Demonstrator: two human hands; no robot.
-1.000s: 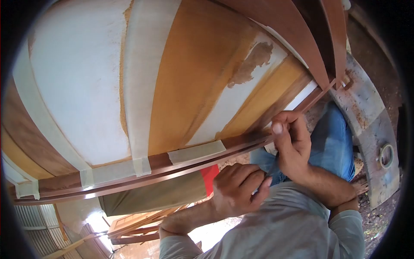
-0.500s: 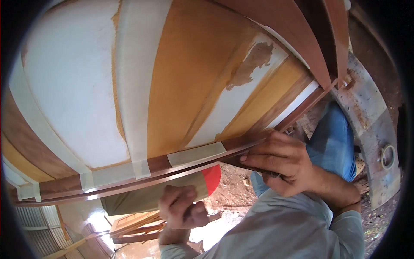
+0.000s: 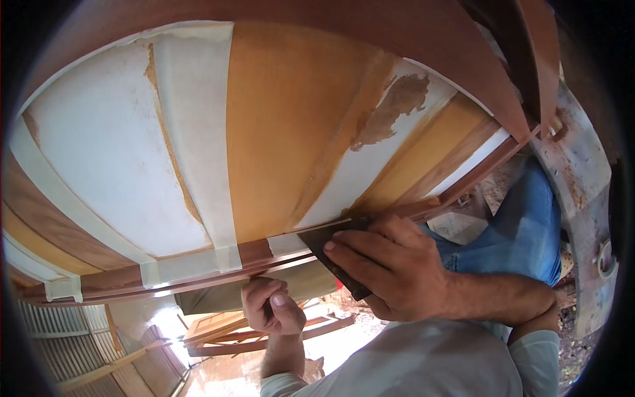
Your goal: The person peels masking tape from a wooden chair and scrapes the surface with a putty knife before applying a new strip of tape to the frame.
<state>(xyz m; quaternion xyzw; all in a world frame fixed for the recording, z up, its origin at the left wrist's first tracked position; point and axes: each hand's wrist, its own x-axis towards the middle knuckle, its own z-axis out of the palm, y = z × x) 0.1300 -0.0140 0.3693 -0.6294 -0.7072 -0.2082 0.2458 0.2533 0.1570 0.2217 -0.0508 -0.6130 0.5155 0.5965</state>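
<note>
A dark flat scraper (image 3: 337,258) is gripped in my right hand (image 3: 403,264), fingers laid along it and thumb below. Its upper edge meets the lower border of a curved, striped panel (image 3: 291,132), by the masking tape (image 3: 289,244) there. My left hand (image 3: 274,306) is curled into a loose fist just under the brown wooden rail (image 3: 198,283) that edges the panel. Nothing sticks out of this fist; its inside is mostly hidden. White, orange-brown and wood-coloured bands cross the panel, with a brown patch (image 3: 397,109) at upper right.
Brown curved boards (image 3: 456,53) frame the panel's top and right. A bent grey metal strip (image 3: 579,178) holding a tape roll (image 3: 606,258) stands at right. Below left are wooden frames (image 3: 225,331) and a corrugated metal sheet (image 3: 59,344). A blue-jeaned leg (image 3: 522,231) shows at right.
My right hand has moved left and up, bringing the scraper from under the rail onto the panel's lower border. The left hand has risen slightly toward the rail. The view has shifted.
</note>
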